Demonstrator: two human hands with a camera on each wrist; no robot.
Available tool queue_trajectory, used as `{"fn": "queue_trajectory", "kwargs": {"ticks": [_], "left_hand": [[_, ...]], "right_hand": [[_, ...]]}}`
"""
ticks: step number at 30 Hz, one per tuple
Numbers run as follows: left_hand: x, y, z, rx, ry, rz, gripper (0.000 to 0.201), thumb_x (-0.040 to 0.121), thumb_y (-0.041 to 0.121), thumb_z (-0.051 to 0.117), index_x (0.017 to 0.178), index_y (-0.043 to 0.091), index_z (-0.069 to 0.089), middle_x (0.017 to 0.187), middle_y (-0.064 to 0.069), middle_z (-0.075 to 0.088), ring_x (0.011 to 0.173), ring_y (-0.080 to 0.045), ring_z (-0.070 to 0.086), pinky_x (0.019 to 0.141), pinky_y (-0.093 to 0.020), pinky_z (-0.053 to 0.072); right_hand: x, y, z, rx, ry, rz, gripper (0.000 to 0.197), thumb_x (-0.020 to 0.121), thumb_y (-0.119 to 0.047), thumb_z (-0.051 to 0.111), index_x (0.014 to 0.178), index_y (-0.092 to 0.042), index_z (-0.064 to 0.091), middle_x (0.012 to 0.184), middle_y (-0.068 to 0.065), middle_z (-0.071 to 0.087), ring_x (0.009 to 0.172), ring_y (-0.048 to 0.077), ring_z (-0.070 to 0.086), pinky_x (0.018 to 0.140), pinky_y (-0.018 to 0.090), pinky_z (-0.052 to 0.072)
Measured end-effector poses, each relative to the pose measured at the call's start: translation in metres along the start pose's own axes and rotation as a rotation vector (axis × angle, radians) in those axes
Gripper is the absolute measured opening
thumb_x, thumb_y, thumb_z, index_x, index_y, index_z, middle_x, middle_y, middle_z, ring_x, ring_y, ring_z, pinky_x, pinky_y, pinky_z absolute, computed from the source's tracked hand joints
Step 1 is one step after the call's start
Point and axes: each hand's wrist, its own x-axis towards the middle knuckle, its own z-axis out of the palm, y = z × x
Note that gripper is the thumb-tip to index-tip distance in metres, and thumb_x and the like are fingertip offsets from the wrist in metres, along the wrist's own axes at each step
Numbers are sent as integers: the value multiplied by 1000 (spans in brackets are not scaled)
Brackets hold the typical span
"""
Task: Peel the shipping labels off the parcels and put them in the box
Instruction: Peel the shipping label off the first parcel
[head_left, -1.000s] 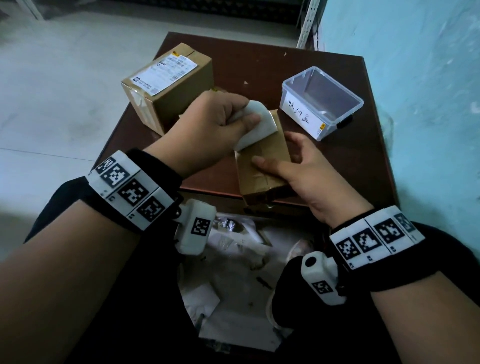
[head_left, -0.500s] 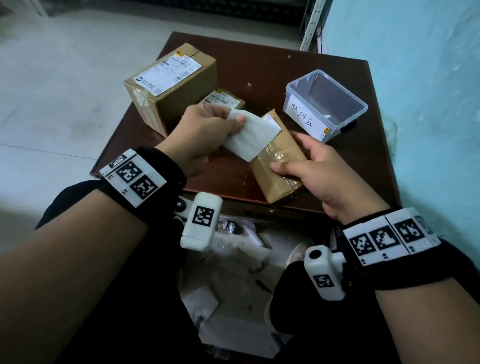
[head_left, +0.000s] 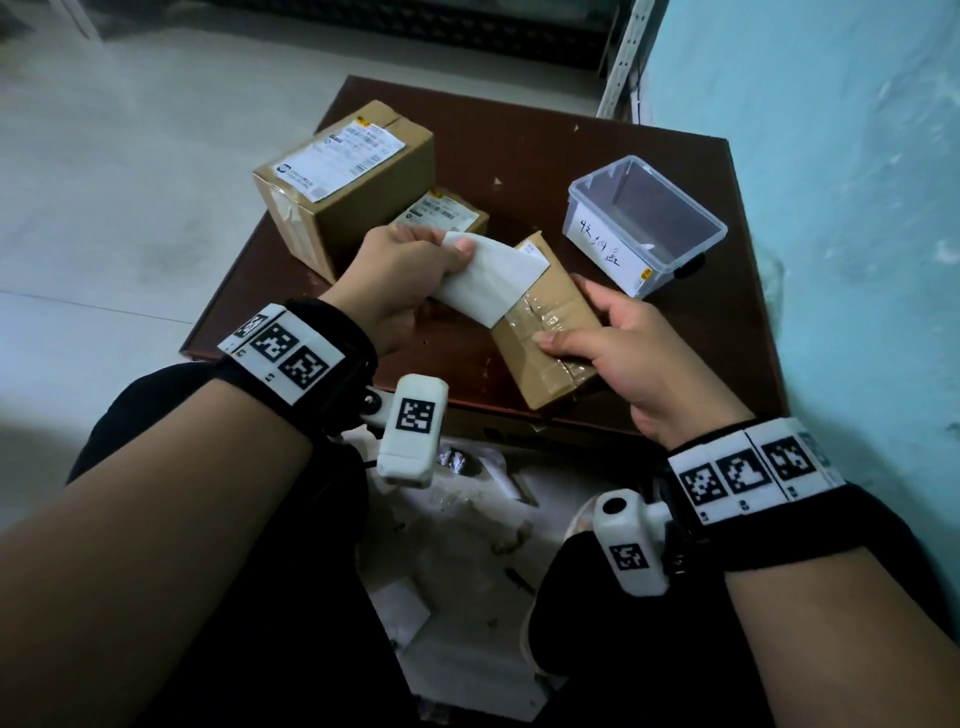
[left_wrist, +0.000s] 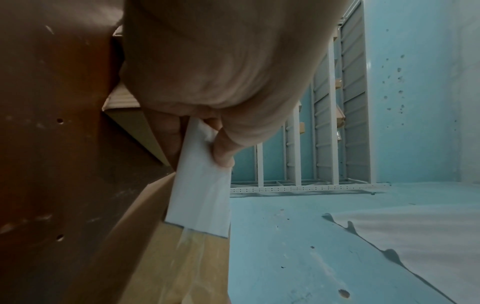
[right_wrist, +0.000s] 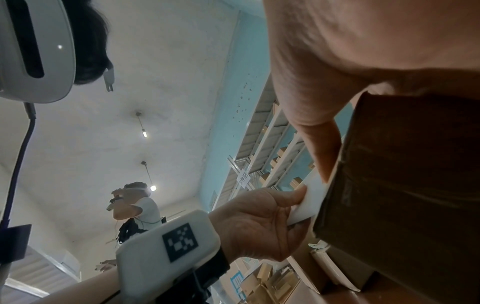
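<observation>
My left hand (head_left: 400, 275) pinches a white shipping label (head_left: 491, 280), lifted partly off the small parcel (head_left: 550, 332) at the near edge of the brown table (head_left: 597, 140). My right hand (head_left: 639, 358) grips that parcel's near end, thumb on top. The clear plastic box (head_left: 644, 223) sits just beyond, to the right; two labelled parcels (head_left: 348, 176) stand behind.
</observation>
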Motion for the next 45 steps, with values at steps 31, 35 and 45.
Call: {"fn": "queue_trajectory", "kwargs": {"ticks": [31,35,45], "left_hand": [[11,13,-28,20,82,-37,24,95,10,76,116,-2,73,106,-19,77,101,-32,77,83,-50,66],[13,13,-29,39,77,-47,24,95,11,77,116,0,73,104,-18,78,99,-30,77,81,-46,66],[8,14,-33,44,10,2,13,98,9,71,107,1,75,93,-12,79,85,-22,77,65,-33,63]], "right_hand": [[7,12,0,-192,-83,-169,89,87,-33,82,166,-28,40,140,-13,70,131,4,64,122,42,45],[9,12,-5,-200,-102,-154,87,90,-26,82,166,-26,41,140,-11,71,130,5,65,121,41,47],[5,11,-13,-254,-121,-163,79,101,-16,74,168,-28,34,138,-13,69,126,0,66,115,35,51]]}}
